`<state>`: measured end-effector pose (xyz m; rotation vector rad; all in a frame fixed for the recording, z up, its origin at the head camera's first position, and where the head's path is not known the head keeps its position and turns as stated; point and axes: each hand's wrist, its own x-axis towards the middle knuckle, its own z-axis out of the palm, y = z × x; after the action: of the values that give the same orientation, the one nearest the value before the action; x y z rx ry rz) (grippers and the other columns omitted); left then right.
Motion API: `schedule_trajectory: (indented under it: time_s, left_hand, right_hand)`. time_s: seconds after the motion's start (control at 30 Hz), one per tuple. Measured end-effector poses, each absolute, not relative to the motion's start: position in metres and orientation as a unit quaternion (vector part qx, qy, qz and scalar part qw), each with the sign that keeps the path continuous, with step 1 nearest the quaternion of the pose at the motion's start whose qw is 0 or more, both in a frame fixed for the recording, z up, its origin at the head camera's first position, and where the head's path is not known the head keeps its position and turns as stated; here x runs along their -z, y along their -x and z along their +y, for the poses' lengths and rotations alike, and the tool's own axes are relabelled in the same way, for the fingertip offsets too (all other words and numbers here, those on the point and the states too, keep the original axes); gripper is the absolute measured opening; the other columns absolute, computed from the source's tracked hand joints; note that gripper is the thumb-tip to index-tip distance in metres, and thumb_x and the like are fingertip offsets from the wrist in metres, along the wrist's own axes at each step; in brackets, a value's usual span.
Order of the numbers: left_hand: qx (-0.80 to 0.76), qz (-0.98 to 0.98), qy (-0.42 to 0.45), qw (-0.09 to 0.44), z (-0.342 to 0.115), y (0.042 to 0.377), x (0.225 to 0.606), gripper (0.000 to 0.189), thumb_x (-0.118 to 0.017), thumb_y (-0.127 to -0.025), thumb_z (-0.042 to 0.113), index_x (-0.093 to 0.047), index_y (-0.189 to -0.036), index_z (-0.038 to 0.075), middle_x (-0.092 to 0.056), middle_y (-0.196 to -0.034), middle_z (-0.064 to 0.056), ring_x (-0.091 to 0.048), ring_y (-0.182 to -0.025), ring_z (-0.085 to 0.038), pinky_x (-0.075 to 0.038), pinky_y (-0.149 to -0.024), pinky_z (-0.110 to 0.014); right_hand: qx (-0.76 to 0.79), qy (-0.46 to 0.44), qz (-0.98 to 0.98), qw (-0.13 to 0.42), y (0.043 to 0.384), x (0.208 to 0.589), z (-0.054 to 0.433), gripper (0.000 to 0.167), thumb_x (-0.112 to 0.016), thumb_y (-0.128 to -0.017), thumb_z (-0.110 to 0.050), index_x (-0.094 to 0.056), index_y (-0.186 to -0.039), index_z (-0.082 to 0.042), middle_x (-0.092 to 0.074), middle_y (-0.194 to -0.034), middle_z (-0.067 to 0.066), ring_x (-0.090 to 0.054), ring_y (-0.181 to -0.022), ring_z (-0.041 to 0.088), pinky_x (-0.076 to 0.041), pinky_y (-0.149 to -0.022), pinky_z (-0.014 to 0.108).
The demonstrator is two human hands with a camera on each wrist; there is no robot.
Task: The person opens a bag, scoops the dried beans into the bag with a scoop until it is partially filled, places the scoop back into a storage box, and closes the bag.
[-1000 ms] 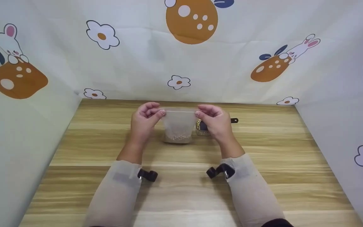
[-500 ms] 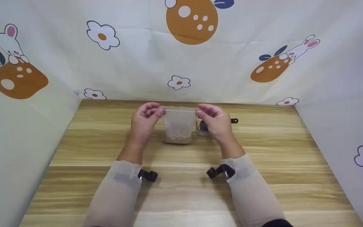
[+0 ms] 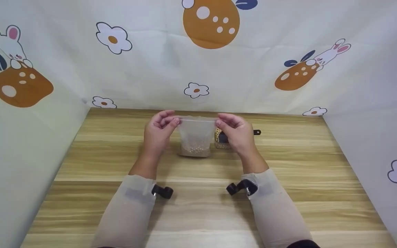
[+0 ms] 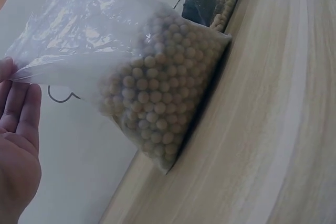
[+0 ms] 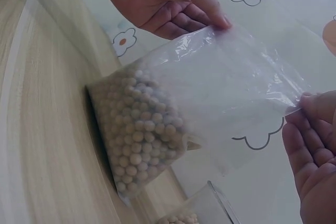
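Observation:
A clear zip-lock bag [image 3: 195,136] stands upright on the table, its lower part filled with round, pale beige soybeans [image 4: 157,85]. My left hand [image 3: 156,129] pinches the bag's top left corner between thumb and fingers. At the opposite top corner, my right hand [image 3: 236,134] pinches the bag the same way. The top edge is stretched between both hands, with a pale strip running across it. Seen in the right wrist view, the bag [image 5: 231,72] is slack and see-through above the soybeans.
Behind my right hand stands a clear container [image 3: 222,145] with more soybeans and a dark scoop, whose black handle [image 3: 257,132] sticks out to the right. The wooden table [image 3: 198,213] meets printed cloth walls [image 3: 157,69] at the back and sides.
The bag's top edge has become straighter and tauter, and my hands have drawn very slightly apart. Both hands keep their pinch on the corners.

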<state>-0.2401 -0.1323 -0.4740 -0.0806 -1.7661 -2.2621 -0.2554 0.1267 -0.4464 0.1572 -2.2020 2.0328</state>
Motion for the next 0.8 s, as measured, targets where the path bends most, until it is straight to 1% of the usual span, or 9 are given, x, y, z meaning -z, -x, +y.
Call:
schedule_trajectory:
  time_s: [0.17, 0.27, 0.5, 0.6, 0.67, 0.8]
  left_hand:
    - [0.787, -0.602, 0.027, 0.132, -0.134, 0.241, 0.475, 0.035, -0.081, -0.096, 0.012, -0.068, -0.126, 0.000, -0.083, -0.106, -0.003, -0.079, -0.103, -0.018, -0.062, -0.102, -0.030]
    - [0.787, -0.602, 0.023, 0.137, -0.137, 0.242, 0.475, 0.038, -0.081, -0.096, 0.012, -0.067, -0.128, -0.002, -0.083, -0.109, -0.003, -0.079, -0.105, -0.017, -0.062, -0.102, -0.029]
    - [0.786, -0.597, 0.007, 0.164, -0.143, 0.244, 0.473, 0.034, -0.079, -0.097, 0.008, -0.067, -0.128, 0.003, -0.082, -0.113, -0.004, -0.079, -0.109, -0.016, -0.061, -0.102, -0.028]
    - [0.787, -0.593, 0.005, 0.171, -0.144, 0.245, 0.473, 0.033, -0.078, -0.097, 0.007, -0.066, -0.128, 0.003, -0.083, -0.112, -0.003, -0.079, -0.109, -0.015, -0.061, -0.103, -0.028]
    - [0.789, -0.589, 0.011, 0.173, -0.145, 0.246, 0.473, 0.034, -0.077, -0.097, 0.006, -0.066, -0.128, 0.002, -0.083, -0.111, -0.003, -0.079, -0.109, -0.016, -0.060, -0.104, -0.028]
    - [0.796, -0.581, 0.018, 0.171, -0.145, 0.246, 0.474, 0.034, -0.078, -0.097, 0.005, -0.065, -0.128, 0.001, -0.082, -0.112, -0.004, -0.078, -0.110, -0.017, -0.060, -0.105, -0.030]
  right_hand:
    - [-0.672, -0.057, -0.735, 0.069, 0.256, 0.446, 0.128, 0.025, -0.084, -0.092, -0.011, -0.080, -0.116, -0.005, -0.083, -0.101, 0.001, -0.077, -0.091, 0.010, -0.062, -0.085, 0.022]
    - [-0.678, -0.065, -0.729, 0.065, 0.256, 0.445, 0.129, 0.028, -0.083, -0.093, -0.010, -0.078, -0.120, -0.002, -0.084, -0.106, 0.003, -0.077, -0.095, 0.010, -0.062, -0.088, 0.023]
    - [-0.714, -0.083, -0.692, 0.064, 0.257, 0.444, 0.135, 0.030, -0.076, -0.097, -0.004, -0.073, -0.126, 0.004, -0.082, -0.114, 0.011, -0.079, -0.102, 0.011, -0.063, -0.098, 0.027]
    - [-0.720, -0.090, -0.684, 0.071, 0.258, 0.443, 0.139, 0.031, -0.074, -0.099, -0.004, -0.071, -0.127, 0.007, -0.082, -0.116, 0.012, -0.079, -0.103, 0.012, -0.063, -0.098, 0.028]
    - [-0.722, -0.094, -0.681, 0.079, 0.258, 0.442, 0.141, 0.030, -0.073, -0.100, -0.004, -0.071, -0.127, 0.008, -0.081, -0.117, 0.015, -0.080, -0.105, 0.018, -0.064, -0.097, 0.028]
    - [-0.723, -0.098, -0.678, 0.089, 0.258, 0.441, 0.143, 0.026, -0.072, -0.101, -0.005, -0.072, -0.125, 0.006, -0.081, -0.115, 0.015, -0.078, -0.109, 0.035, -0.064, -0.092, 0.028]
